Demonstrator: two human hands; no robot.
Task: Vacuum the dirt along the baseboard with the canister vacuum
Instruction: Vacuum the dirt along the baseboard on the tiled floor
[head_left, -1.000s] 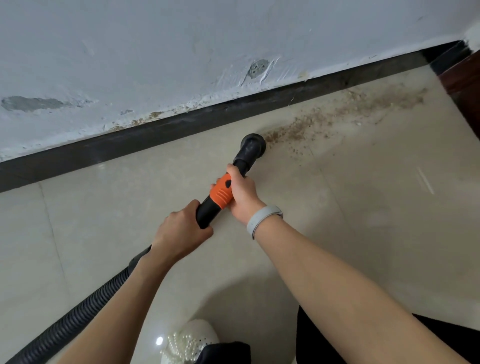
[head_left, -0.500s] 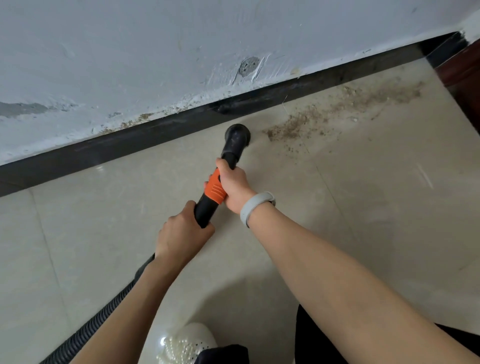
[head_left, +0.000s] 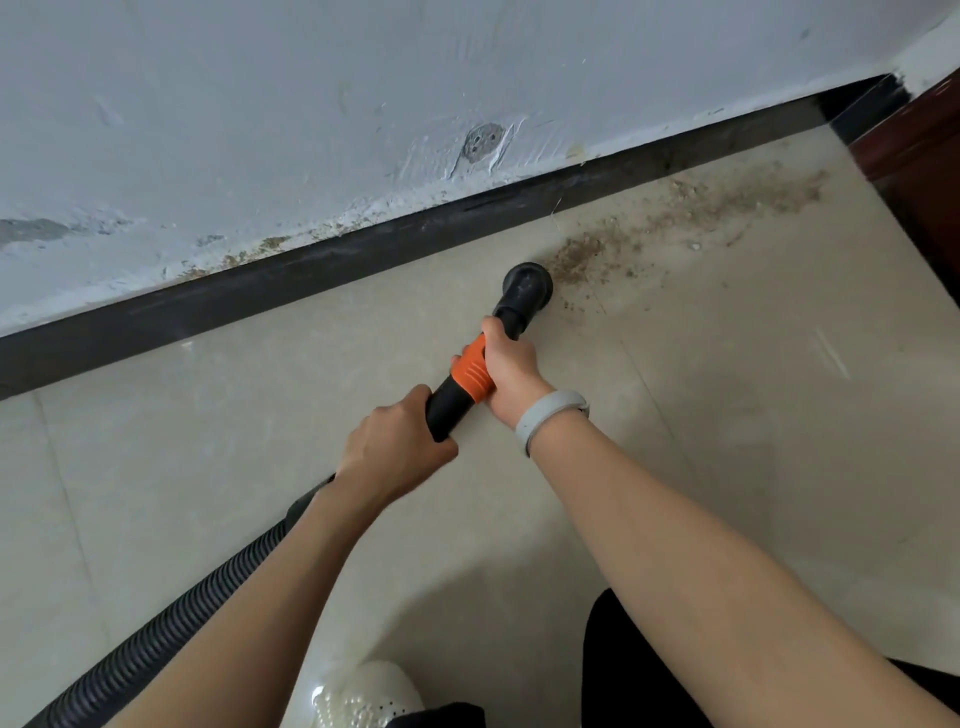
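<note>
A black vacuum wand with an orange collar (head_left: 471, 375) ends in a round black nozzle (head_left: 527, 284) pressed on the beige tile floor. My right hand (head_left: 511, 369) grips the wand at the orange collar, just behind the nozzle. My left hand (head_left: 395, 452) grips the black tube lower down. A ribbed black hose (head_left: 156, 639) runs from it to the bottom left. Brown dirt (head_left: 675, 218) lies in a streak along the black baseboard (head_left: 311, 270), starting right at the nozzle's right edge and reaching toward the far right corner.
A scuffed white wall (head_left: 363, 104) rises above the baseboard. A dark red-brown wooden edge (head_left: 924, 156) closes the right corner. My white shoe (head_left: 363, 693) and dark trouser leg (head_left: 623, 675) are at the bottom.
The nozzle has swung right, from a spot near the baseboard to the left end of the dirt streak. Both hands have kept their grip on the wand.
</note>
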